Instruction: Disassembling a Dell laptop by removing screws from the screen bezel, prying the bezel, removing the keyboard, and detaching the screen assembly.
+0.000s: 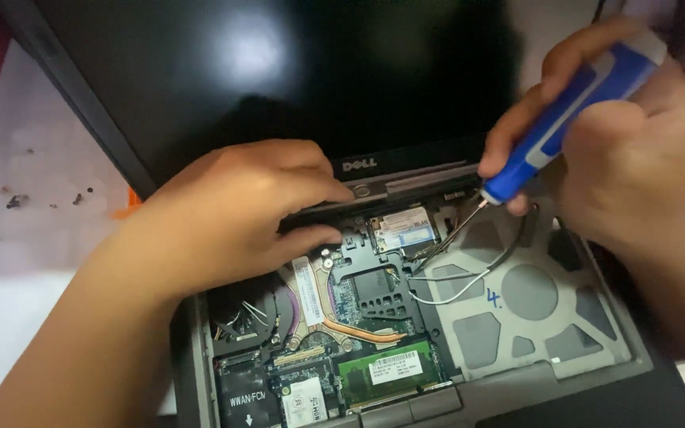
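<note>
In the head view, a blue-and-white screwdriver is being held in the right hand, the fingers being wrapped tightly around its handle, while its thin metal tip is being pressed down just behind the hinge strip of an opened laptop. The left hand is being laid over the strip's left end, fingers curled together and pinching its dark edge, so that the strip is being gripped between fingertips and thumb. The screwdriver is being kept up and to the right of the left hand, the two hands being set apart by the middle of the strip. Just beneath the tip, thin grey and black antenna wires are being left loose across the metal frame, and a small wireless card is lying just beside them. A slip is judged possible here: if the tip is being levered too hard, it could skid onto the wires or the card and nick them, and the strip could crack where it is being bent upward. Loose screws are being left scattered on the white surface to the left, where they could be knocked away by the forearm.
</note>
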